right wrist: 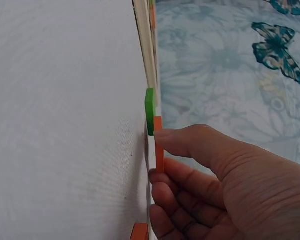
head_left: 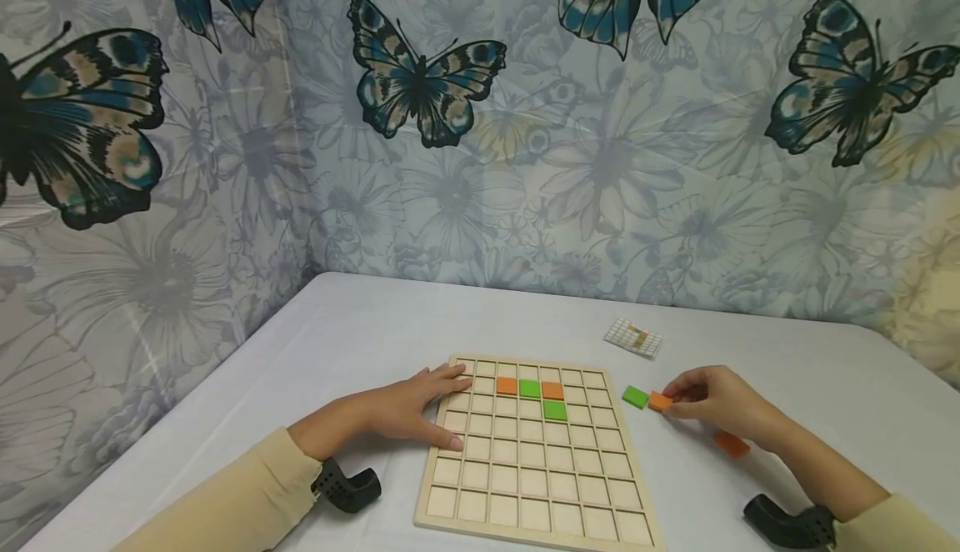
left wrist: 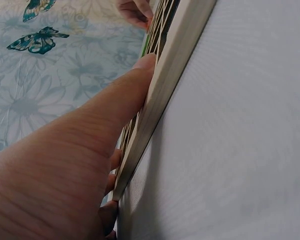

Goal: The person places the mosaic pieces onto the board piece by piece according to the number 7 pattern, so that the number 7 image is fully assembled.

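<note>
On the worktop (head_left: 360, 327), a gridded card (head_left: 633, 338) lies beyond the far right corner of the board (head_left: 533, 455); a green tile (head_left: 634, 397) and a loose orange tile (head_left: 732, 445) lie right of the board. The pale wooden board bears four coloured pieces (head_left: 529, 388). My left hand (head_left: 405, 406) spreads over the board's left edge; to the board's right, my right hand (head_left: 720, 402) pinches a thin orange square (head_left: 659, 401), partly hiding the loose orange tile. Whether square and green tile touch, I can't tell.
</note>
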Motion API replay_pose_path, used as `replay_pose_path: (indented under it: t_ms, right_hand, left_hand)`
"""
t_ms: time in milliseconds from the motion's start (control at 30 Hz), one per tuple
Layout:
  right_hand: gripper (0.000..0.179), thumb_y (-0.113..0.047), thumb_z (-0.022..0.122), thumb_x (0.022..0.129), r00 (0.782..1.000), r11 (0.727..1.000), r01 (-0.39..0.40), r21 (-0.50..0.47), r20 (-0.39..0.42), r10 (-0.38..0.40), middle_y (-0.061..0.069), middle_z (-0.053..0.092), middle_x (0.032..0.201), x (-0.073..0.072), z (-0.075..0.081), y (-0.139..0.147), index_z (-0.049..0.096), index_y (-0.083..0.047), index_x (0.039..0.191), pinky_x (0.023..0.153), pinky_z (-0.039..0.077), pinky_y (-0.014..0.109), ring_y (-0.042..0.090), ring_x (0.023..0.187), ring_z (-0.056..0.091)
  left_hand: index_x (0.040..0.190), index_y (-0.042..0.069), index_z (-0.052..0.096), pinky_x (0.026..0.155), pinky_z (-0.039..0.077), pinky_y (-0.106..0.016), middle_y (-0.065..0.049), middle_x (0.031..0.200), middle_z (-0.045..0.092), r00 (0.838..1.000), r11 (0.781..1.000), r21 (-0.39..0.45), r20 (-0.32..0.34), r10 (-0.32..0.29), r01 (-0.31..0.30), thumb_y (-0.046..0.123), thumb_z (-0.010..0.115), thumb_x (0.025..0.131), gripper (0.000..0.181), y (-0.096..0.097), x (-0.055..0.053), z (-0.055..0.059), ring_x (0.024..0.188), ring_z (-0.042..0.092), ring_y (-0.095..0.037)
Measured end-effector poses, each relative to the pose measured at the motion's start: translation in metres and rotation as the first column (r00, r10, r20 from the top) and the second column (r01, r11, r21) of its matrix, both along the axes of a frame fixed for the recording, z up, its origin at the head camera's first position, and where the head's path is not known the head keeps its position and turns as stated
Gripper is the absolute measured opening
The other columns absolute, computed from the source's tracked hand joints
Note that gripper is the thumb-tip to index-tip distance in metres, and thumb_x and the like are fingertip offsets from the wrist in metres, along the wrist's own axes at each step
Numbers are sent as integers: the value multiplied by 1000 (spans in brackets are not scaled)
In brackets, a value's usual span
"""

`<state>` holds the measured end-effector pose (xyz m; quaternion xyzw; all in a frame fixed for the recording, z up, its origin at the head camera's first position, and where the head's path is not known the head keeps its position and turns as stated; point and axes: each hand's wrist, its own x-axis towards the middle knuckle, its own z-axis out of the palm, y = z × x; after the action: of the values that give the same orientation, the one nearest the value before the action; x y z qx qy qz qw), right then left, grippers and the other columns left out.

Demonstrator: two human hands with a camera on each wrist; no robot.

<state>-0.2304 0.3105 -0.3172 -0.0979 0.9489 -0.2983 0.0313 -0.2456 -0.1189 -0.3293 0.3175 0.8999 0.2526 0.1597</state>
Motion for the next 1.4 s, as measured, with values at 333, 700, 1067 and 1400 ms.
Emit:
replay_pose_path:
  t_ms: [333,700,1067,1400]
  right_hand:
    - [31,-21,75,77,1000,999,27,23,-13,-27,3,66,88,-1,4,-8,68,0,99,60,45,20,11,74,52]
    - [28,-20,72,79,999,999,-32,6,-31,33,3,67,92,0,11,-15,67,-1,100,63,49,19,8,76,57]
    - [28,-20,72,81,985,987,-159,-26,-74,157,6,67,95,4,26,-33,67,0,100,67,51,20,3,78,59]
    - [29,-19,74,79,964,963,-264,-60,-60,261,7,68,98,3,27,-47,68,0,100,68,51,19,-1,76,56]
  left_hand:
    - [147,26,29,115,10,-58,2,158,10,1000,1000,-6,-5,9,-9,53,68,78,84,-2,1,0,144,-1,-36]
    - [147,27,29,115,9,-57,3,158,10,1000,1000,-5,-9,15,-15,55,68,77,85,-3,1,-1,144,-1,-37]
    - [147,28,29,115,9,-57,4,158,10,1000,1000,-11,-9,19,-19,56,68,77,84,-3,0,-2,144,-2,-36]
    - [147,29,28,116,8,-56,6,158,9,1000,1000,-16,-1,18,-18,56,68,77,85,-2,-2,-2,145,-3,-34]
